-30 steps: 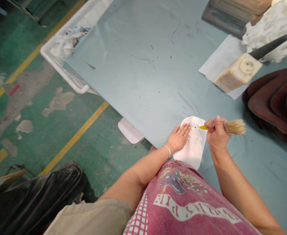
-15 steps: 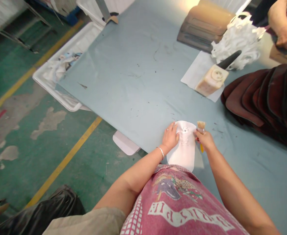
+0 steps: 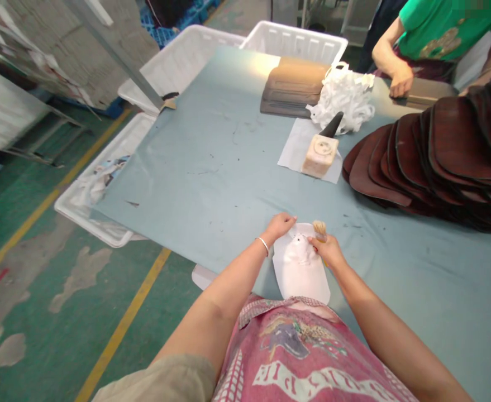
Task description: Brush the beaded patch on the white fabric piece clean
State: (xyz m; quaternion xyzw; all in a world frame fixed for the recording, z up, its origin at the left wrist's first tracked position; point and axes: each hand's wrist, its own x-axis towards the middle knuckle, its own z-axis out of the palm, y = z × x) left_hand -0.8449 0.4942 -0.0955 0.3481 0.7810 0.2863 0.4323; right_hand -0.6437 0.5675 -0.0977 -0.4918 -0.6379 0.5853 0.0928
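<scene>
A white rounded sheet lies at the near edge of the table, its surface creased near the top and marked with small dark specks. My left hand is closed in a pinch at the sheet's upper left edge; the fingertips are partly hidden. My right hand is wrapped round a brush with pale bristles pointing away from me. Its thumb reaches onto the sheet's right side, over the creased part. Most of the brush handle is hidden by the hand.
Dark brown curved panels are piled at the right. A cream block-shaped container with a black handle sits on white paper. Behind are tangled white strips and brown panels. A co-worker's hand rests at the far side.
My left hand has gone from lying flat on the sheet to a pinch at its upper edge. My right thumb has moved onto the sheet, which is now creased. The view has tilted up.
</scene>
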